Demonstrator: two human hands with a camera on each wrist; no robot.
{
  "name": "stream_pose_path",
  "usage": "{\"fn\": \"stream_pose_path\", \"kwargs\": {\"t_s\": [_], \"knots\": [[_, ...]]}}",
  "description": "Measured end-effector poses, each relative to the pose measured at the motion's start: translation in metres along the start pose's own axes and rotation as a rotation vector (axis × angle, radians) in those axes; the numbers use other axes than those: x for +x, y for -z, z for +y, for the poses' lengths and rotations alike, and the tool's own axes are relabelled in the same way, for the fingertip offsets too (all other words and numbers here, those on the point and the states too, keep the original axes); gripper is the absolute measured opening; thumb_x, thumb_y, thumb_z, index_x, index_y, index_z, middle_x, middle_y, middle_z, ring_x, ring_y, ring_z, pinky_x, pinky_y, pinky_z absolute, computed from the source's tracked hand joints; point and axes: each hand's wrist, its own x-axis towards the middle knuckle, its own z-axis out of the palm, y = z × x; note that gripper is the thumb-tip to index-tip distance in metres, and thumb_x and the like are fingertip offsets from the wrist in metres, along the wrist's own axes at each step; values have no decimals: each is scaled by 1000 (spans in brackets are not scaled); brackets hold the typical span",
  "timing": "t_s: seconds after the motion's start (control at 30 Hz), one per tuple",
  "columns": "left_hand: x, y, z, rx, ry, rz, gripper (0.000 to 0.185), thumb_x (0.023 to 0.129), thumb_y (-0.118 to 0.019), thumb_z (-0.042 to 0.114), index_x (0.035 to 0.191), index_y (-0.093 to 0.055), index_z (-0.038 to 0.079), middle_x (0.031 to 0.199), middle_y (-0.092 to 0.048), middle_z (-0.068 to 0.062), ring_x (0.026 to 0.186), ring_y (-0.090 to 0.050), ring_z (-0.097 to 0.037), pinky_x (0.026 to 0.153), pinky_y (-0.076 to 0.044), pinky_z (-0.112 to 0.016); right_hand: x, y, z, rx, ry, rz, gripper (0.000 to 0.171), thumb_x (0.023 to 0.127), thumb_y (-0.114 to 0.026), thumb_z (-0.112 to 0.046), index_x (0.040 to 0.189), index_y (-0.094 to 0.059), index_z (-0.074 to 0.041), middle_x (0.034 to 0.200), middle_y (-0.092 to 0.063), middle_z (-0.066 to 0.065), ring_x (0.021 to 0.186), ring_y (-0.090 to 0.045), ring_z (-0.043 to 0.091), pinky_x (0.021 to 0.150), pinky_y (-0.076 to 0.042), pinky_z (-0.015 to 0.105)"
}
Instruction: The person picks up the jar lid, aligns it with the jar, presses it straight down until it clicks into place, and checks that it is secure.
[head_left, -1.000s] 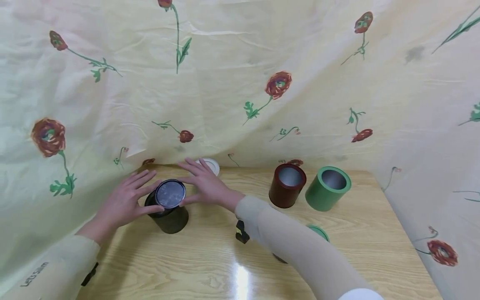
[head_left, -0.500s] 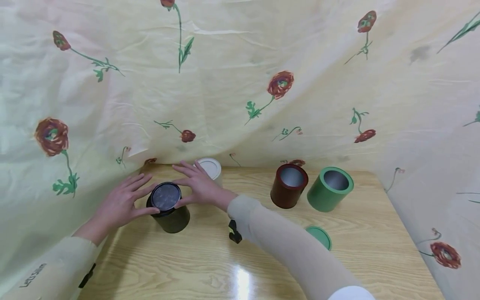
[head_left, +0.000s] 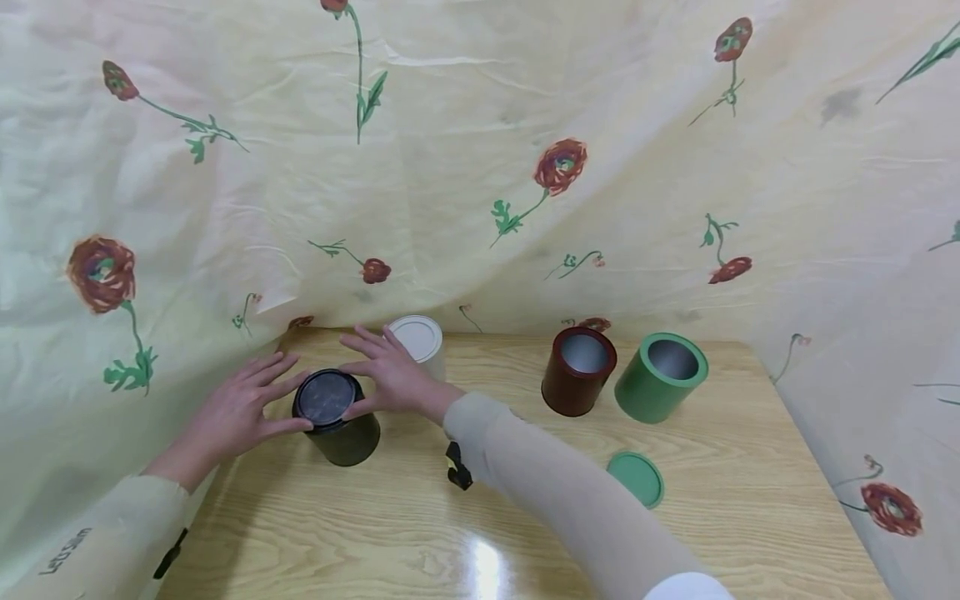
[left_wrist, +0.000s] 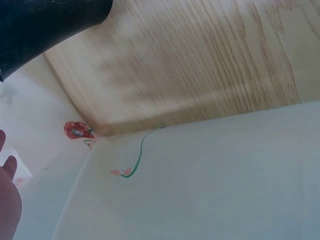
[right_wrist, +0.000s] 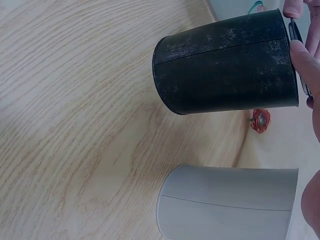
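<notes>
A black can (head_left: pixel 339 421) with a dark lid (head_left: pixel 326 397) stands at the left of the wooden table (head_left: pixel 525 517). My left hand (head_left: pixel 238 408) lies against the lid's left edge with straight fingers. My right hand (head_left: pixel 386 375) touches the lid's right edge, fingers spread. In the right wrist view the black can (right_wrist: pixel 225 62) shows from the side with my fingertips (right_wrist: pixel 300 55) on its lid, and a white can (right_wrist: pixel 227 202) stands beside it. The left wrist view shows only the black can's side (left_wrist: pixel 45 25), the table and cloth.
A lidded white can (head_left: pixel 418 343) stands just behind my right hand. A dark red open can (head_left: pixel 576 372) and a green open can (head_left: pixel 660 377) stand at the right, with a green lid (head_left: pixel 636 478) lying flat in front. Flowered cloth (head_left: pixel 480 167) walls the table on three sides.
Both hands have lowered the lid onto the black can and shifted slightly left. My right arm moved left, uncovering the green lid and the white can.
</notes>
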Motion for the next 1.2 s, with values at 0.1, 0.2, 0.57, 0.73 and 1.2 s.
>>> {"fn": "stream_pose_path", "kwargs": {"t_s": [0.1, 0.2, 0.57, 0.73, 1.2], "knots": [[-1, -1, -2, 2, -1, -7, 81, 78, -88, 58, 140, -72, 8, 151, -59, -24, 137, -54, -49, 108, -46, -68, 1, 0, -1, -13, -4, -6, 73, 86, -84, -60, 147, -68, -23, 175, -31, 3, 165, -16, 28, 134, -9, 52], [-1, -2, -2, 7, 6, -31, 81, 79, -87, 58, 141, -71, 9, 152, -58, -24, 138, -54, -50, 108, -46, -68, 1, -1, -1, -18, -9, -11, 73, 87, -84, -61, 147, -68, -23, 176, -30, 3, 166, -15, 28, 134, -9, 52], [-1, 0, -1, 4, 45, -122, 78, 84, -83, 60, 143, -70, 10, 158, -53, -24, 142, -50, -50, 112, -44, -68, 2, -3, -1, -16, -9, -38, 72, 89, -81, -62, 148, -67, -23, 176, -30, 3, 166, -12, 29, 134, -9, 54], [-1, 2, -1, -6, 53, -146, 78, 85, -82, 61, 143, -70, 9, 159, -52, -24, 144, -49, -50, 113, -42, -68, 2, -3, 0, -24, -21, -66, 73, 90, -78, -64, 151, -65, -25, 177, -28, 2, 167, -6, 25, 134, -4, 49], [-3, 2, -3, 15, 56, -172, 79, 88, -76, 69, 144, -70, 13, 160, -51, -23, 144, -49, -49, 113, -43, -68, -1, 3, -6, -140, -21, -123, 76, 93, -68, -73, 155, -59, -32, 178, -23, -1, 167, -1, 24, 134, 3, 49]]}}
